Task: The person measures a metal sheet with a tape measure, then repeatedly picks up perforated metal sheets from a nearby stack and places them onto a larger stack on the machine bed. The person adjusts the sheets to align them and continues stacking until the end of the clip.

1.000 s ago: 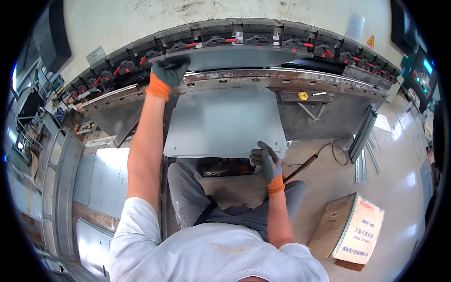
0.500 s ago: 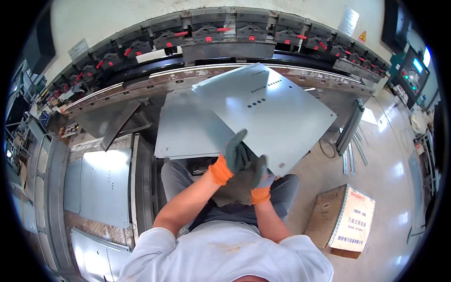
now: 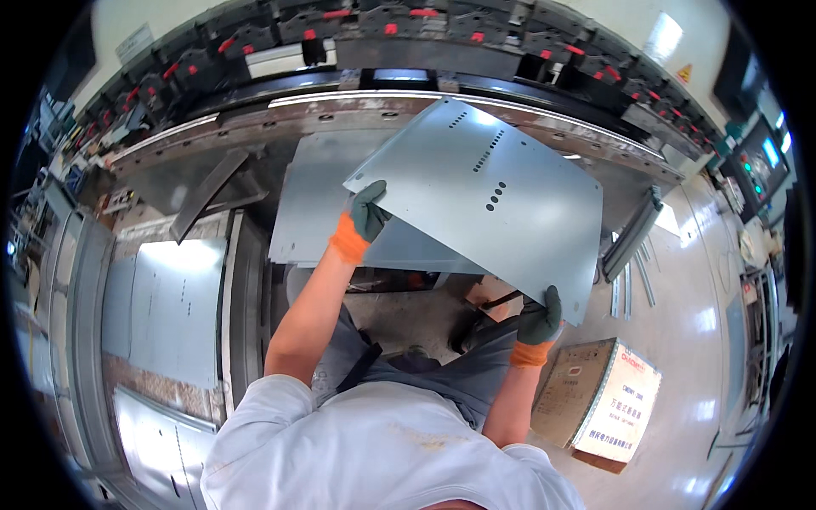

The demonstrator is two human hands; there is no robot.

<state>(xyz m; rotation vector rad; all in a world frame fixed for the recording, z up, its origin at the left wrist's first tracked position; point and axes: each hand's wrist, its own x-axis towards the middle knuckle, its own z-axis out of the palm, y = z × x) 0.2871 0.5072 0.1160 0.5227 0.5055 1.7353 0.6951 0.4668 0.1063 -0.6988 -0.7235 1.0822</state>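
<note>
- The press brake [image 3: 442,93], a long dark machine with red-tipped clamps, spans the far side; all places below are told from it.
- Just in front of its bed a flat grey metal sheet [image 3: 314,212] lies on the machine's support, its near edge toward the person.
- Above that, the perforated sheet [image 3: 501,187] is held tilted in the air, its far edge over the press brake's bed and its near right corner low, toward the person's lap; rows of small holes run across its middle.
- Left of the press brake's front, a stack of shiny panels [image 3: 166,306] lies flat on a low table, with another panel nearer the person.
- To the right of the press brake the pale floor [image 3: 705,340] is open, with thin metal strips [image 3: 633,285] lying on it.
- A cardboard box [image 3: 608,399] stands on that floor, near the person's right elbow; whether anything is in it I cannot tell.
- The left hand [image 3: 367,212], gloved grey with an orange cuff, grips the perforated sheet's left edge.
- The right hand [image 3: 541,316], gloved alike, is closed on the perforated sheet's near right corner.
</note>
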